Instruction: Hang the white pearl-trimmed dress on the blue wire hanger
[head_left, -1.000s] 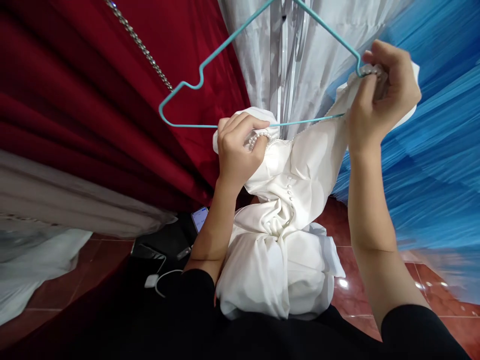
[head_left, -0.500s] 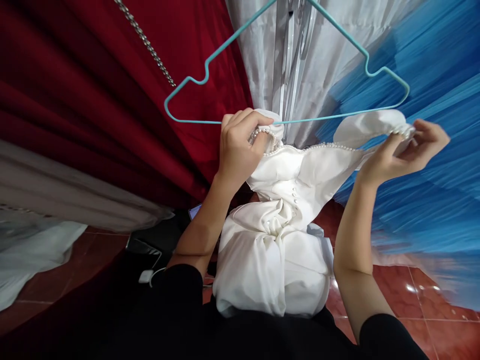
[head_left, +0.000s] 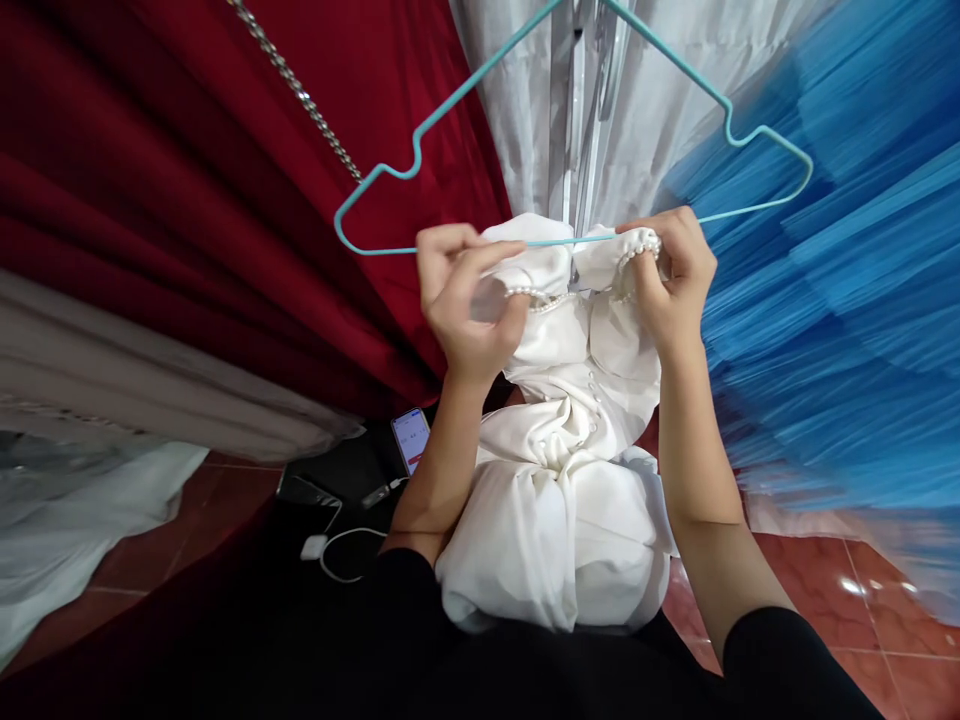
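A white dress [head_left: 555, 540] with pearl trim and small buttons lies bunched against my lap, its top raised to a light blue wire hanger [head_left: 453, 100]. My left hand [head_left: 472, 300] is at the hanger's bottom bar on the left, its thumb at the pearl edge and its fingers curled round a space. Pinched in my right hand [head_left: 671, 275] is the pearl-edged strap on the right, at the same bar. The hanger's hook lies outside the view.
Red curtains [head_left: 360, 220] with a bead chain [head_left: 300, 90] hang left, blue tulle [head_left: 840, 300] right, white fabric [head_left: 517, 110] behind. A phone [head_left: 410, 438] and a white cable [head_left: 341, 575] lie on a black surface at lower left.
My right hand has moved left with the right strap, in to the hanger's bar. My left hand's fingers have spread a little from its thumb. More of the phone shows.
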